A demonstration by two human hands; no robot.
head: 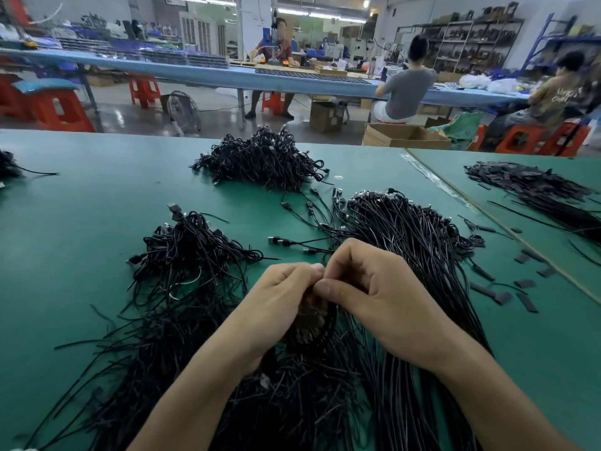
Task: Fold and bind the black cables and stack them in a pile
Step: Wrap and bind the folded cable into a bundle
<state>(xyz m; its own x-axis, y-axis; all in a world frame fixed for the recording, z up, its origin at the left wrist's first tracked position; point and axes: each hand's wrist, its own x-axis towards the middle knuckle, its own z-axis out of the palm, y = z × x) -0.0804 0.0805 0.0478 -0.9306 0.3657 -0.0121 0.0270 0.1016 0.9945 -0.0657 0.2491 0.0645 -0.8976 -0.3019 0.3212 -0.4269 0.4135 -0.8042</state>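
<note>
a workshop with a long blue bench, red stools, a floor fan and seated workers fills the background; in front lies a green table strewn with black cables. the folded cable hangs low in the middle of the view, a short dark coil held just above the table. the left hand curls round its left side, fingers bent and closed on the coil. the right hand meets it from the right, thumb and forefinger pinching at the top of the folded cable, fingertips of both hands touching there. whether a tie sits between those fingertips cannot be told.

under and to the right of the folded cable runs a broad sheaf of straight cables, plug ends pointing away. left of the folded cable sits a tangled pile, with loose strands trailing toward the near edge. well beyond the folded cable rises a heap of bound cables. far to its right lies a dark pile of flat strips, and a few scattered strips lie nearer. an open cardboard box stands past the table's far edge.
</note>
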